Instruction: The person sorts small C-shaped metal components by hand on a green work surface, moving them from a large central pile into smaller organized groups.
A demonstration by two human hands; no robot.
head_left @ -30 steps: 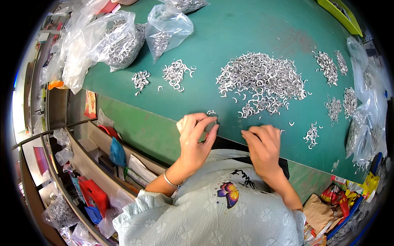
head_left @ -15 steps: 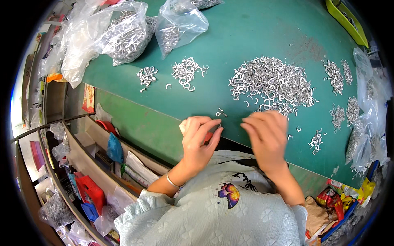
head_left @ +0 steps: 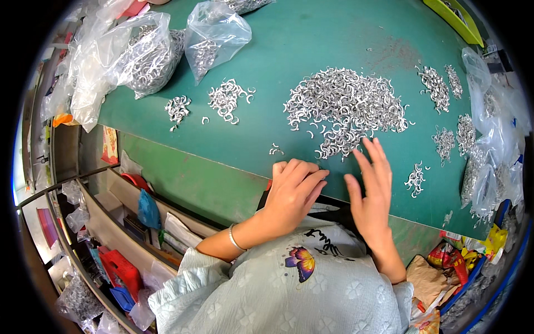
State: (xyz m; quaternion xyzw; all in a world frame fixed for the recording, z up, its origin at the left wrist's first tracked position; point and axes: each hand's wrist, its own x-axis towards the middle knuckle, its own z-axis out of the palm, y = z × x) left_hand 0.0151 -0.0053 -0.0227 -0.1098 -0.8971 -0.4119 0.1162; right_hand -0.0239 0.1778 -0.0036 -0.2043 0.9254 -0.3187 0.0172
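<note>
- Head view, looking down on a green table scattered with small curved silver metal clips.
- The big pile of clips lies in the middle of the table, just beyond both hands.
- The right hand lies flat and open, fingers spread, its fingertips touching the near edge of the big pile.
- The left hand rests at the table's near edge with fingers curled loosely inward; whether it holds a clip cannot be told.
- A few loose clips lie just beyond the left hand.
- Two small heaps lie further left, well apart from the hands.
- More small heaps line the right side, and one heap sits just right of the right hand.
- Clear plastic bags at the far left hold more clips; another bag lies beside them.
- More bags crowd the right edge.
- A yellow-green tray sits at the far right corner.
- Below the table, a shelf holds mixed clutter.
</note>
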